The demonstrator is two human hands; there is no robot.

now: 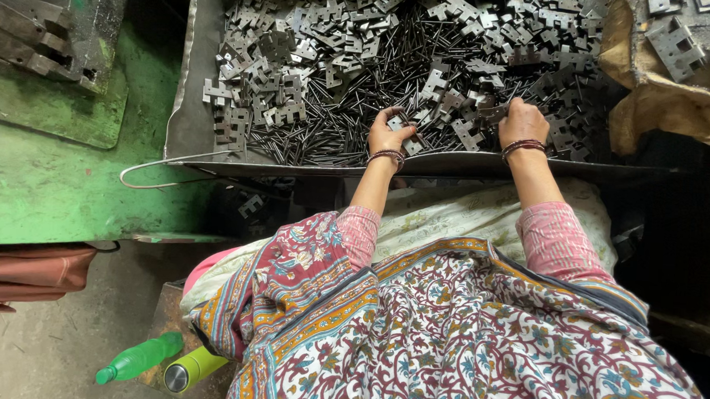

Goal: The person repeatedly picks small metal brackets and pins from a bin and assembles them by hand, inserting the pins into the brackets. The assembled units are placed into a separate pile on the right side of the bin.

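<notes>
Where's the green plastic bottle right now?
In the head view, the green plastic bottle lies on its side at the lower left, beside a green metal flask, on the floor left of the person's patterned clothing.

Left hand curled; right hand palm-down, both arms outstretched.

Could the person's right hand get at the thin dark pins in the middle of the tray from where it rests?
Probably yes. The right hand already rests on the parts inside the tray, and the pins lie open, with only loose metal plates between.
</notes>
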